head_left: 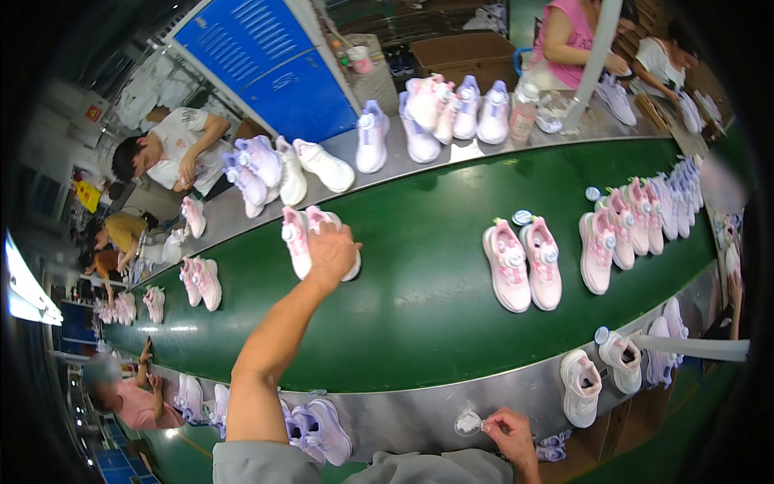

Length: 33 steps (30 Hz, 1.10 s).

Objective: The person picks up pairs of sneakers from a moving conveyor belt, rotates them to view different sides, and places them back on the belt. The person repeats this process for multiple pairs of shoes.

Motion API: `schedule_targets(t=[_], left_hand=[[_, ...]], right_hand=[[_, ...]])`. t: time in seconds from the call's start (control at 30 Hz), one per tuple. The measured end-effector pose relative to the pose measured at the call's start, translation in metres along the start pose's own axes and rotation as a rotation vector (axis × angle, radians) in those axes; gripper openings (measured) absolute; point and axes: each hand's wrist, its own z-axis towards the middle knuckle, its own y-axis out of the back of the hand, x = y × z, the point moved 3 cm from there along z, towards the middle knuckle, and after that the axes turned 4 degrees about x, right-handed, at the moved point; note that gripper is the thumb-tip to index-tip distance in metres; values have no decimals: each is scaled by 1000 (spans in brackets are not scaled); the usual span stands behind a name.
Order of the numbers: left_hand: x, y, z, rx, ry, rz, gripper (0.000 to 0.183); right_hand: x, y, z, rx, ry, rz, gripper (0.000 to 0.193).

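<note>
My left arm reaches out over the green conveyor belt [403, 323]. My left hand [332, 254] is closed over the right-hand shoe of a pale pink pair, covering much of it. Its mate, a pink sneaker [297, 242], stands close beside it on the left. Low in the view, my right hand [513, 434] is over the metal ledge, with thumb and fingers pinched at the rim of a small round clear disc [468, 423] with something white on it. Right of centre, another pair of pink sneakers [509, 266] stands on the belt.
A row of pink and lilac sneakers [598, 250] lines the belt's right end. White sneakers [580, 391] and lilac sneakers [329, 431] stand on the near ledge. More shoes [372, 141] and a plastic bottle [524, 111] are on the far metal ledge. Co-workers sit beyond it.
</note>
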Motion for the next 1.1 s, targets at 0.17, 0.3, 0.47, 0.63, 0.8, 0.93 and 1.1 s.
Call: schedule_targets(t=[0.17,0.3,0.47,0.63,0.8,0.93,1.1], left_hand=[[111,-21,15,393,163,-157,99],[131,-54,36,488,78,-272,106],[133,-68,62,804,42,-419,106],[82,-81,41,586,146,-762,79],[46,-84,-2,671,311,-993,42],[52,-74,-2,459,-263,-361,24],[57,-64,-21,218,-408,36,19]], right_hand=[[14,-14,6,68,-3,-70,3],[1,-25,-6,32,-106,-50,9],[4,-37,-12,47,-256,55,9],[5,-55,-5,100,-310,79,8],[-8,-54,-4,178,-305,95,8],[-13,-50,-3,160,-307,89,10],[5,-48,-4,120,-274,-52,10]])
